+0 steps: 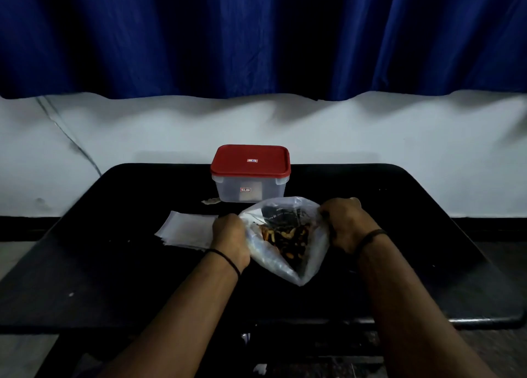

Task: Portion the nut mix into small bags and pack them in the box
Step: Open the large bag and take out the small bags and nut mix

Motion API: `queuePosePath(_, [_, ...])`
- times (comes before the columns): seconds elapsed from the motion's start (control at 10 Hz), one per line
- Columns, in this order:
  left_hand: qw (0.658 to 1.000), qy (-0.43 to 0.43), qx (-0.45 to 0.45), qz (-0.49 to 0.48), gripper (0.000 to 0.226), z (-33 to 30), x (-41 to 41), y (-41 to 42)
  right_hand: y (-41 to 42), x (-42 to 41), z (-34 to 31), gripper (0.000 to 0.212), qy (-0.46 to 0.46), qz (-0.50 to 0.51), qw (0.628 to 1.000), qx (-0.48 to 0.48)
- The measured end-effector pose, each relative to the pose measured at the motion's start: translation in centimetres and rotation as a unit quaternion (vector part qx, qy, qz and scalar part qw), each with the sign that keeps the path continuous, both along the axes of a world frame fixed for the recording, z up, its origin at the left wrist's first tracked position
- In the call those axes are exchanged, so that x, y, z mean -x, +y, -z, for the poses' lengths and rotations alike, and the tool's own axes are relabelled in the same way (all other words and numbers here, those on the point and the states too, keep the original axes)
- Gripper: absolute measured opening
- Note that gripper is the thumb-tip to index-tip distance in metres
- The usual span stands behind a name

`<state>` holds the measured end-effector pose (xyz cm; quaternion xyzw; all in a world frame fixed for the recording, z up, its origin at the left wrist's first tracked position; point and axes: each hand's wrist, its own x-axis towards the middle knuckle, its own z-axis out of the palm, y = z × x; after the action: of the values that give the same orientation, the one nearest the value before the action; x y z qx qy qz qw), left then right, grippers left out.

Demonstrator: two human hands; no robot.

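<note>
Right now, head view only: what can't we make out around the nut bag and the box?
- Fingertips of left hand and right hand: curled into the plastic of the nut mix bag.
- Box contents: red lid on, walls frosted.
- Lid and wall labels: too small to read.
- Small bags: stacked, count unclear; right end behind the left hand.
- Print on the nut mix bag: dim, crumpled.

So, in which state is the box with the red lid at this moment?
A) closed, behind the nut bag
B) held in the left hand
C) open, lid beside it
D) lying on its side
A: the red lid sits on the box, which stands upright behind the nut bag that both hands hold.
</note>
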<state>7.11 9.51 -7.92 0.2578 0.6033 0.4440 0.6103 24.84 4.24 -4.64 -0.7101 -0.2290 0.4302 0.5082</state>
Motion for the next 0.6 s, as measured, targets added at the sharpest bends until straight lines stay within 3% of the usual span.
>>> queuePosePath(0.1, [1.0, -0.025, -0.018, -0.003, 0.028, 0.9, 0.4, 1.2, -0.4, -0.1, 0.4, 0.056, 0.041, 0.062, 0.997, -0.02])
queuePosePath(0.2, [0.999, -0.023, -0.033, -0.011, 0.033, 0.4, 1.1, 1.3, -0.7, -0.6, 0.7, 0.072, 0.055, 0.055, 0.996, -0.034])
queuePosePath(0.4, [0.975, -0.154, -0.031, 0.155, 0.012, 0.9, 2.3, 1.9, -0.9, -1.5, 1.0, 0.056, -0.09, -0.043, 0.995, 0.029])
queuePosePath(0.5, [0.971, -0.114, -0.037, 0.208, 0.007, 0.7, 2.4, 1.6, -0.9, -2.2, 1.3, 0.056, -0.135, -0.053, 0.988, 0.059])
queuePosePath(0.6, [0.977, -0.016, -0.097, 0.189, 0.017, 1.3, 2.3, 1.7, -1.0, -2.8, 1.7, 0.05, -0.218, -0.074, 0.966, 0.115])
